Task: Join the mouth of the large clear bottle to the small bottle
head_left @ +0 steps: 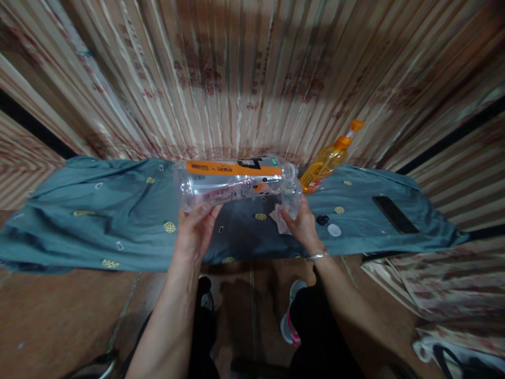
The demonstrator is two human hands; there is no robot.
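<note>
My left hand (196,227) grips the base end of a large clear plastic bottle (232,182) with an orange label, held on its side above a table draped in a blue-grey cloth (118,210). The bottle's open neck points right, over a small clear cup (292,199) that my right hand (303,225) holds upright just below it. A white bottle cap (334,230) and a small dark cap (322,219) lie on the cloth to the right of that hand. A crumpled white tissue (279,218) lies beside my right hand.
An orange-capped bottle of yellow liquid (329,160) stands at the table's back right. A black phone (394,214) lies flat on the cloth farther right. Striped cardboard walls surround the table. My feet are on the brown floor (59,316) below; a bag (453,358) sits bottom right.
</note>
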